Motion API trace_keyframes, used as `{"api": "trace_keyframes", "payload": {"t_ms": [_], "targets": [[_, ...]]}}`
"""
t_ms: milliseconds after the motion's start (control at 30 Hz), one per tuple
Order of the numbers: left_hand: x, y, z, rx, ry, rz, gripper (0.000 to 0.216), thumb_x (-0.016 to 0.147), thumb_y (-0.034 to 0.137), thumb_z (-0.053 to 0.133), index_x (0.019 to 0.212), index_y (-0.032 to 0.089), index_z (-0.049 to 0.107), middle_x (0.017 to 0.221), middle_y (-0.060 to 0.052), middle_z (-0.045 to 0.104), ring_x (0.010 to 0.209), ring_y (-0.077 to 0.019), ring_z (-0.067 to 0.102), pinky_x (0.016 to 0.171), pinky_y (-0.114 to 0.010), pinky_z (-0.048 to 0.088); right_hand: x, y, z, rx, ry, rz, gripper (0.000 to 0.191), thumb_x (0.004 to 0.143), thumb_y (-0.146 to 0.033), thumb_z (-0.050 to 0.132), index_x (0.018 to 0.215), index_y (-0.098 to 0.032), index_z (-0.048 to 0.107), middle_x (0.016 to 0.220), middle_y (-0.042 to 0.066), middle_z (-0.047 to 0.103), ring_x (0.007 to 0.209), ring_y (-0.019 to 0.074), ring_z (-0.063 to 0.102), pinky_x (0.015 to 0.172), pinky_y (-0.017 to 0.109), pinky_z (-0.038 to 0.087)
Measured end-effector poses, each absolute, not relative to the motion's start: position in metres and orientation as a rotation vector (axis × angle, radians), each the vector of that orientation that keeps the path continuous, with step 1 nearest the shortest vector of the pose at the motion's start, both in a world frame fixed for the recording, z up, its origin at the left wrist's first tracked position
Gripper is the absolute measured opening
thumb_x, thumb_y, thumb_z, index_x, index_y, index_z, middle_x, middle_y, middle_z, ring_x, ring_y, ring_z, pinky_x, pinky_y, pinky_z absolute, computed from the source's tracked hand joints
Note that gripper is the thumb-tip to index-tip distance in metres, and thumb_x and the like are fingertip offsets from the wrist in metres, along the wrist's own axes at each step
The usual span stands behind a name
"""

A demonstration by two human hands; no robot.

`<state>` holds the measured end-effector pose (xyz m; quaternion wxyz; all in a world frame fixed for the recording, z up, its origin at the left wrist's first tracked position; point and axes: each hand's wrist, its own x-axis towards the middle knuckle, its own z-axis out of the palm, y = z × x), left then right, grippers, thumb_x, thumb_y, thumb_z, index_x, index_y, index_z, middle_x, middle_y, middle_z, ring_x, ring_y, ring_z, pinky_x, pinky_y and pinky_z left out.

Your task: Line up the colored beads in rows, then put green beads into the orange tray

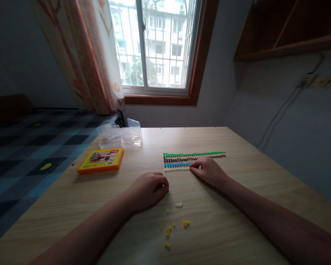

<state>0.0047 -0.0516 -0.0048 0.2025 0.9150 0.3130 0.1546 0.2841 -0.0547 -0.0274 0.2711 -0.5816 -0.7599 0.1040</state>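
My right hand (209,171) reaches to the end of a row of cream bricks (176,169), fingertips pinched together at the table; whatever they hold is too small to make out. Beyond that row run lines of small blue bricks (173,165), brown bricks (172,160) and green bricks (193,154); my fingers and hand cover part of the nearer rows. My left hand (150,187) rests on the table left of the rows, fingers curled in, their contents hidden. Nearer to me lie a few loose cream bricks (178,205) and several loose yellow bricks (168,229).
An orange and yellow box (100,161) lies flat at the left of the wooden table (237,221). Behind it stand clear plastic trays (131,138). A bed with a checked cover (57,129) adjoins at the left; a window (165,48) is ahead.
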Motion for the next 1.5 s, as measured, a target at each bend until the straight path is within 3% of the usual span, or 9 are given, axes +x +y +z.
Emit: {"api": "trace_keyframes", "payload": {"t_ms": [200,400,633,933,1267,1500], "targets": [[0.004,-0.052,-0.006,2.567,0.866,0.411,0.015,0.085,0.020,0.057,0.082,0.020,0.072,0.083,-0.003,0.070,0.069,-0.0136,0.060,0.064,-0.023,0.042,0.286,-0.056,-0.027,-1.532,-2.043,0.273,0.016,0.086,-0.028,0.066,0.087,-0.022,0.081,0.086,0.004,0.077,0.081,0.0202,0.069,0.073,0.029,0.049],[0.003,-0.055,-0.003,2.498,0.777,0.409,0.016,0.085,0.020,0.061,0.085,0.020,0.076,0.083,-0.002,0.068,0.068,-0.0115,0.059,0.063,-0.022,0.043,0.284,-0.070,-0.023,-1.239,-2.165,0.373,0.016,0.088,-0.023,0.064,0.089,-0.019,0.080,0.076,0.004,0.072,0.063,0.0134,0.060,0.061,0.024,0.045],[0.005,-0.065,0.003,2.422,0.690,0.371,0.018,0.081,0.020,0.066,0.091,0.025,0.081,0.081,-0.001,0.065,0.065,-0.0103,0.058,0.061,-0.022,0.044,0.267,-0.101,-0.014,-0.884,-2.422,0.541,0.015,0.083,-0.017,0.067,0.090,-0.021,0.079,0.077,0.001,0.070,0.059,0.0087,0.057,0.056,0.021,0.043],[0.005,-0.067,-0.001,2.467,0.624,0.307,0.023,0.083,0.021,0.069,0.099,0.031,0.081,0.084,0.000,0.066,0.068,-0.0100,0.060,0.062,-0.022,0.045,0.265,-0.104,-0.013,-0.766,-2.512,0.567,0.017,0.085,-0.021,0.067,0.097,-0.023,0.080,0.082,0.001,0.071,0.059,0.0078,0.059,0.058,0.020,0.043],[0.004,-0.062,0.000,2.473,0.703,0.362,0.022,0.084,0.018,0.065,0.097,0.027,0.081,0.085,-0.002,0.067,0.070,-0.0114,0.061,0.066,-0.023,0.046,0.263,-0.104,-0.016,-0.764,-2.481,0.527,0.026,0.086,-0.017,0.063,0.106,-0.022,0.078,0.080,0.001,0.070,0.059,0.0080,0.058,0.056,0.021,0.041],[0.004,-0.057,-0.004,2.433,0.726,0.473,0.027,0.089,0.019,0.059,0.104,0.026,0.080,0.087,-0.003,0.069,0.070,-0.0109,0.062,0.064,-0.023,0.045,0.261,-0.101,-0.022,-0.851,-2.470,0.421,0.027,0.095,-0.020,0.055,0.110,-0.025,0.077,0.082,0.003,0.069,0.068,0.0117,0.062,0.062,0.024,0.042]]}}
